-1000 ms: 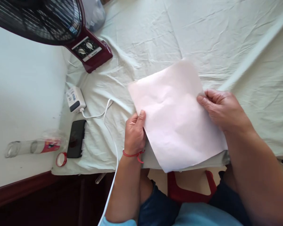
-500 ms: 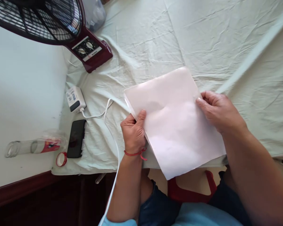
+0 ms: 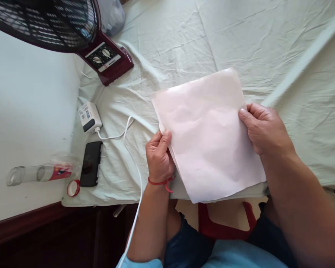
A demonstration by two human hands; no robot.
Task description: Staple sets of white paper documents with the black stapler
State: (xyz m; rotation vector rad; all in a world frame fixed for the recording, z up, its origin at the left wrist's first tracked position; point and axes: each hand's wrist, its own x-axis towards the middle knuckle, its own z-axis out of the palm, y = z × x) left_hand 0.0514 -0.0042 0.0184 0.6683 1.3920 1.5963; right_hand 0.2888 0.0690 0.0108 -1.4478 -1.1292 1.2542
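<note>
Pale pink paper (image 3: 209, 137) on mint-green sheet (image 3: 170, 48) (plain, unpatterned).

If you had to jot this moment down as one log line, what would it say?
left hand: grips pink paper sheet at left edge | right hand: grips right edge | sheet: over wrinkled cloth | nearby: phone, charger, fan

Seen from above: left hand (image 3: 158, 158) curled at mid-frame, knuckles up, thumb laid flat and pointing away from the body, fingers tucked beneath and pinched closed. Thin red cord bracelet (image 3: 159, 182) around the left wrist, loose end trailing to the right. Bare left forearm running straight down to a light blue sleeve at the lower edge. Right hand (image 3: 264, 128) further right and slightly higher, back of the hand up, thumb pressed flat toward the left, fingers folded under in a closed pinch. Bare right forearm angling down and outward to the lower right corner, blurred near the lens.
</note>
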